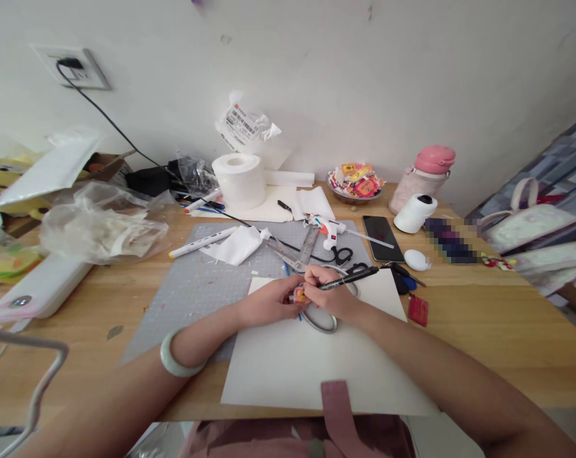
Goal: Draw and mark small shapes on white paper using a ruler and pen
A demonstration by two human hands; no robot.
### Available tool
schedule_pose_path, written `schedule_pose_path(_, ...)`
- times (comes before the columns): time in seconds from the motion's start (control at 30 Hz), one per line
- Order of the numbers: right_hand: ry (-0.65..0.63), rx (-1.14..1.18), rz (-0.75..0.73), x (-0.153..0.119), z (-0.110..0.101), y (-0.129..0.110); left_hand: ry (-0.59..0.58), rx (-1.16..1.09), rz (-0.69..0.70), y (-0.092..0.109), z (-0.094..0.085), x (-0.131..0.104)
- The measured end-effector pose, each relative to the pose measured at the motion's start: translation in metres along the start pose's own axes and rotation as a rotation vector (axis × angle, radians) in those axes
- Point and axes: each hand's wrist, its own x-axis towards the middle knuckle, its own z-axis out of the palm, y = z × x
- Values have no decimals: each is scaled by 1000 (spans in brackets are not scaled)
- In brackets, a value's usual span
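Above a white sheet of paper (pixel 288 369), my left hand (pixel 271 302) is closed on a small orange-and-yellow piece (pixel 300 294), partly covered by fingers. My right hand (pixel 329 292) grips a black pen (pixel 352 278), whose rear end points right; its tip is hidden at the small piece. Beneath the hands lie grey loop handles (pixel 321 320), apparently of scissors. Just beyond the hands are a metal set-square-like ruler (pixel 308 247) and scissors with black handles (pixel 341 256).
A grey cutting mat (pixel 183 299) lies under the paper. Behind are a glue gun (pixel 330 232), a tissue roll (pixel 240 181) and a bowl of wrapped pieces (pixel 355 197). To the right sit a phone (pixel 382 236) and pink bottle (pixel 421 178); plastic bags (pixel 102 222) crowd the left.
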Motion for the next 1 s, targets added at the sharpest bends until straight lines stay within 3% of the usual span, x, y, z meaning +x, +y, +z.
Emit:
schedule_pose_path(0.43,-16,-65,-35,1,-1,-1,-5,-2,-11,0,0,0)
schedule_pose_path(0.6,-36,-15,58,1,-1,-4,-5,-7,-5,-1,1,1)
schedule_pose_path(0.77,-19,-136,-78,1,-1,-1,4,-15,19,-2,1,1)
schedule_pose_path(0.9,-35,-12,39,1,-1,0,-3,4,7,-2,0,1)
schedule_pose_path(1.0,-22,-45,-10,1,-1,-1,3,-3,12,-2,1,1)
